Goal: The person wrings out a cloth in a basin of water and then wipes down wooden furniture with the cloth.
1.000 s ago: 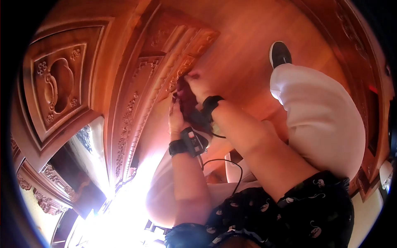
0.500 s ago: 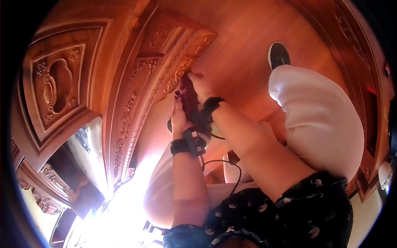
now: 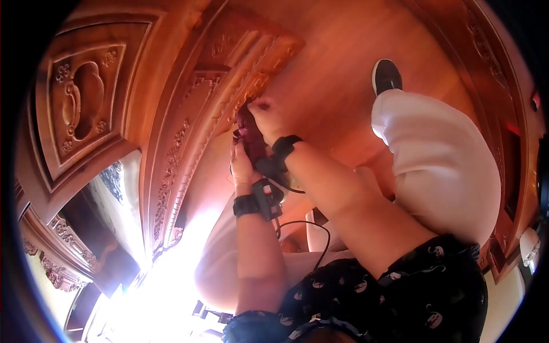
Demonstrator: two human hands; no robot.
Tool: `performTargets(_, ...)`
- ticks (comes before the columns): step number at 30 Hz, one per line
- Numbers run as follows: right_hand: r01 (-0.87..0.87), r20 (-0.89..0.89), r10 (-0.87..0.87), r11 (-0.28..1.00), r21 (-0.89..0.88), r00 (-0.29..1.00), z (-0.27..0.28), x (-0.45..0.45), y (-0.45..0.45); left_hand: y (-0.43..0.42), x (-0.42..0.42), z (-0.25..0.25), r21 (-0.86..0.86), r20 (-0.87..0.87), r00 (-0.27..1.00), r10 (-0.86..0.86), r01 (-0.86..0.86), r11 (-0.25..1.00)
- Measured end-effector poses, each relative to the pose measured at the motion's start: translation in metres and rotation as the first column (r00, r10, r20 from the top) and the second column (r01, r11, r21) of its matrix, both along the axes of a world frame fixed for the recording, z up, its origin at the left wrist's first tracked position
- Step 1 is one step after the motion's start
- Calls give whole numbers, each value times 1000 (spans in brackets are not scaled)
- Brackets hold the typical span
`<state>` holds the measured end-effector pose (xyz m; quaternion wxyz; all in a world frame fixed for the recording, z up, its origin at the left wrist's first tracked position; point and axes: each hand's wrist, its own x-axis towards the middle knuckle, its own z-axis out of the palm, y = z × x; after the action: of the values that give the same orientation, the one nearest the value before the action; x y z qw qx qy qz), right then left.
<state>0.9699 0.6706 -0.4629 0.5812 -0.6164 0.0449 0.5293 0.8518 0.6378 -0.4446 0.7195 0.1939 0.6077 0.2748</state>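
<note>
Carved woodwork (image 3: pixel 197 94) beside left hand (image 3: pixel 242 164); its hold unclear. Right hand (image 3: pixel 267 123) close by, clamped on dark red cloth (image 3: pixel 253 140). Cable (image 3: pixel 303 222) behind could snag if hands part.

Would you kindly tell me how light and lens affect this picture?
Head view: glare at lower left burns out detail; head view: wide-angle distortion bows the carved furniture, with black corners; head view: the left hand, right hand and dark reddish item between them look hazy and soft.

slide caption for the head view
Left hand and right hand at a dark reddish cloth beside carved wooden furniture.
</note>
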Motion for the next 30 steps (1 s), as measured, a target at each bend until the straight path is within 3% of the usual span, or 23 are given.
performTargets(1,3,2,-3,1000,3,1000,-2,0,1,-1,-7,-12,3,2,1000,-3,3,1000)
performTargets(3,-137,129,146,988,-77,981,-8,2,5,-3,-25,-46,151,-263,962,-75,118,982)
performTargets(4,-136,130,145,988,-74,981,-11,2,6,-4,-26,-50,154,-263,962,-75,118,981)
performTargets(6,-281,325,281,958,-47,903,-17,3,6,-8,-21,-52,64,-114,993,-28,35,997)
performTargets(7,-283,322,282,958,-46,904,-18,3,7,-8,-16,-48,64,-117,993,-26,34,997)
performTargets(9,-384,485,366,921,-66,794,-20,4,8,-9,-5,-37,-69,-353,929,-114,95,993)
performTargets(10,-383,483,365,921,-66,796,-18,5,7,-10,1,-33,-71,-355,928,-115,96,993)
performTargets(12,-382,689,340,919,-99,639,-16,5,4,-11,10,-28,-205,-57,984,167,-176,963)
performTargets(13,-379,689,338,920,-99,641,-23,2,4,-10,8,-28,-204,-57,985,164,-172,964)
performTargets(15,-223,280,199,973,59,939,-38,-7,5,-9,0,-27,-144,108,981,159,-143,979)
performTargets(16,-183,96,182,983,5,979,-28,-3,5,-5,6,-5,-145,108,987,119,-102,984)
performTargets(17,-185,93,184,983,2,978,-18,3,5,-4,9,3,-149,106,987,121,-105,983)
performTargets(18,-132,-332,82,982,-133,940,2,15,7,-1,11,9,-86,69,990,123,-117,989)
performTargets(19,-136,-677,-89,953,-271,731,13,24,8,4,10,12,-21,34,992,126,-125,992)
performTargets(20,-141,-766,-58,971,-191,641,-13,15,5,11,-4,3,18,-66,998,4,-3,1000)
performTargets(24,-180,-711,-30,959,-218,702,-9,13,10,9,8,11,27,-33,998,56,-55,998)
performTargets(25,-259,-278,212,954,-148,937,-22,4,12,6,5,3,-59,30,998,56,-54,997)
performTargets(26,-357,240,377,926,-124,894,-35,-4,12,3,0,-5,-144,91,994,57,-43,989)
performTargets(27,-356,244,375,927,-121,894,-33,-3,12,-2,-7,-22,-141,94,994,56,-42,989)
performTargets(28,-367,602,354,924,-107,716,-27,-1,10,-9,-15,-43,-115,54,998,20,-14,993)
performTargets(29,-381,863,270,919,-99,427,-21,1,9,-14,-19,-53,-92,10,1000,-13,14,996)
performTargets(30,-413,896,241,908,-72,373,-18,7,6,-17,-17,-51,-142,-184,981,-63,37,989)
